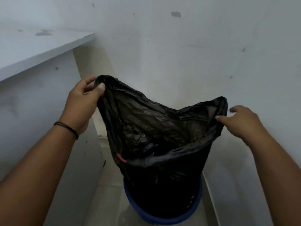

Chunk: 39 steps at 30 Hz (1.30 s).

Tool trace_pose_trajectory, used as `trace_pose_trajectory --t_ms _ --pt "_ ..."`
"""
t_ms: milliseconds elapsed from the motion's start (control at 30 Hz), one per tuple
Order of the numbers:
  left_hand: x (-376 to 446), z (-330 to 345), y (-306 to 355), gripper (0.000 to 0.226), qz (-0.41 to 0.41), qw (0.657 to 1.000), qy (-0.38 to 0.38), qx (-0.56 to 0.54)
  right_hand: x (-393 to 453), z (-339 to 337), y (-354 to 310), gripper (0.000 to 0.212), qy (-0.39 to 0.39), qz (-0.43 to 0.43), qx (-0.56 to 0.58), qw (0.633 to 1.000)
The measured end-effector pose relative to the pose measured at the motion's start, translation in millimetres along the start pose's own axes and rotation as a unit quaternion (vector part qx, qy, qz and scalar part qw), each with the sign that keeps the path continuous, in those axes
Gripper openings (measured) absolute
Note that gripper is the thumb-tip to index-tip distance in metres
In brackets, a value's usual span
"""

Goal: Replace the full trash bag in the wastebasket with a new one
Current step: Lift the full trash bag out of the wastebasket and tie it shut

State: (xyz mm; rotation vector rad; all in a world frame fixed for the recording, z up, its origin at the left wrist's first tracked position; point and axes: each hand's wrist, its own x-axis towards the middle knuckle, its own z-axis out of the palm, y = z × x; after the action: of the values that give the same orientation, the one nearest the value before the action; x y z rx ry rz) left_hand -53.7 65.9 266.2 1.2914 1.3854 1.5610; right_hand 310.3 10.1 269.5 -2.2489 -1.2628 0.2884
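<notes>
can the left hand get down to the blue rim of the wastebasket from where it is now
Probably not right away. The left hand pinches the raised edge of the black trash bag, whose body covers most of the wastebasket.

Single head view, forward and steeply down, close over wastebasket [162, 207].

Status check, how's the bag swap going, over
Left hand and right hand pinch the black bag rim, mouth spread. Bag hangs into the blue bin. Nothing blocking.
</notes>
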Motion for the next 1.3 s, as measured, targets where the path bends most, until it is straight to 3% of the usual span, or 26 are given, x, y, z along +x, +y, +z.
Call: trace_pose_trajectory --t_ms 67,133,200,233,333,400,500,567,633,667,767,833,900,967,1033,1133,1233,1300 --pt "-33 -8 -9 0.095 -0.098 0.99 0.025 0.1 -10 -2 9 0.022 0.015 0.009 0.13 0.991" --pt "-76 -6 -19 0.113 -0.222 0.965 -0.043 0.133 -23 -5 16 0.012 0.041 0.023 0.26 0.965" --pt "-113 8 -28 0.086 -0.312 0.924 -0.185 0.118 -37 -8 18 0.01 0.032 0.011 0.351 0.936" --pt "-122 17 -34 0.07 -0.328 0.914 -0.214 0.101 -45 -10 18 0.009 0.017 -0.003 0.377 0.926" --pt "-119 35 -46 0.02 -0.326 0.935 -0.135 0.038 -68 -17 20 0.018 -0.022 -0.044 0.395 0.917" --pt "-111 39 -45 0.031 -0.355 0.929 -0.1 -0.032 -82 -25 24 0.022 -0.044 -0.053 0.419 0.905" --pt "-108 47 -50 0.069 -0.479 0.843 -0.209 -0.127 -97 -29 24 0.024 -0.129 -0.06 0.476 0.868" --pt "-107 62 -58 0.066 -0.511 0.813 -0.226 -0.168 -106 -25 25 0.023 -0.223 -0.083 0.463 0.854" --pt "-102 77 -61 0.041 -0.486 0.835 -0.167 -0.198 -108 -23 30 0.026 -0.289 -0.094 0.415 0.858" --pt "-97 81 -60 0.035 -0.461 0.851 -0.125 -0.216 -105 -22 34 0.032 -0.282 -0.087 0.411 0.862" --pt "-73 76 -54 0.034 -0.351 0.906 -0.034 -0.233 -71 -9 52 0.033 -0.161 -0.021 0.474 0.865" --pt "-60 66 -44 0.033 -0.273 0.935 -0.011 -0.224 -52 14 59 0.038 -0.137 -0.011 0.385 0.913" --pt "-53 59 -34 0.025 -0.211 0.958 -0.011 -0.194 -47 48 59 0.065 -0.229 -0.056 0.297 0.925" --pt "-53 55 -25 0.022 -0.166 0.971 -0.029 -0.168 -51 81 50 0.079 -0.326 -0.107 0.258 0.903" --pt "-53 54 -21 0.021 -0.139 0.977 -0.039 -0.155 -56 107 43 0.067 -0.311 -0.168 0.169 0.92" --pt "-49 52 -16 0.019 -0.115 0.982 -0.029 -0.145 -57 124 40 0.032 -0.168 -0.183 0.049 0.968" --pt "-41 52 -6 0.021 -0.091 0.986 -0.013 -0.138 -67 111 44 0.018 -0.171 -0.116 0.143 0.968" --pt "-35 50 2 0.023 -0.084 0.987 0.004 -0.138 -79 95 47 0.027 -0.189 -0.104 0.22 0.951"
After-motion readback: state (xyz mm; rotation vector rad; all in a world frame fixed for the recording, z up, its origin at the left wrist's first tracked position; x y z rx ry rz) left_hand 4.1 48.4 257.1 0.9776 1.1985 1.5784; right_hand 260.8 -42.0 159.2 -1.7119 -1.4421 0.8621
